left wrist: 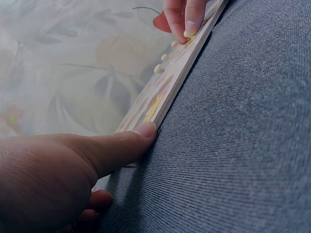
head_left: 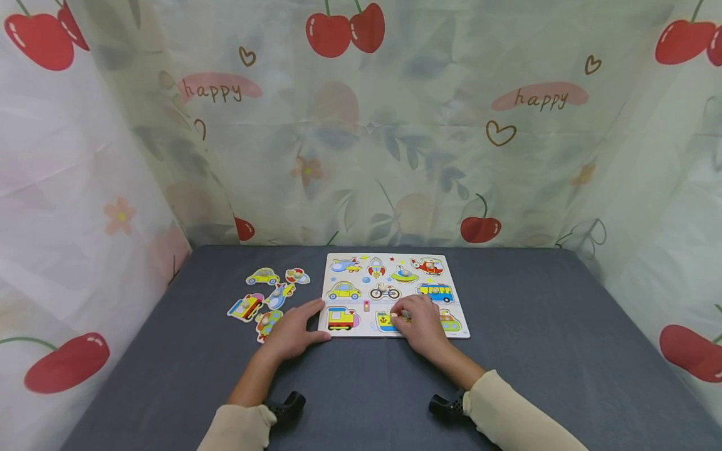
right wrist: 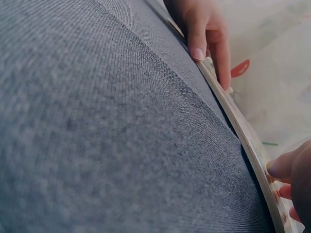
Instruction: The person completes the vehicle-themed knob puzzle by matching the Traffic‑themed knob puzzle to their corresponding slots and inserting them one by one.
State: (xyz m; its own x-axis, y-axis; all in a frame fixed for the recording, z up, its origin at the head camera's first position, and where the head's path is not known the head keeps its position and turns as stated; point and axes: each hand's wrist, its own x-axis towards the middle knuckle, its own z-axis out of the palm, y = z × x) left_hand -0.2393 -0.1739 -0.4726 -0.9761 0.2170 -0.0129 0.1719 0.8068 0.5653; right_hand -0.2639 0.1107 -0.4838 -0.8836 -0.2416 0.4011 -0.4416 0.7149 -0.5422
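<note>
Pinching the boat by its knob: right hand, fingers closed together. Left hand (thumb and fingers apart) touches the board, located near the desk's far edge.

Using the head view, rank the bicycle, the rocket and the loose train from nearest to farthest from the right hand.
From the right hand:
1. Bicycle: ahead and left, in the board's middle row.
2. Rocket: beyond the bicycle, in the top row.
3. Loose train: far left, off the board.
</note>
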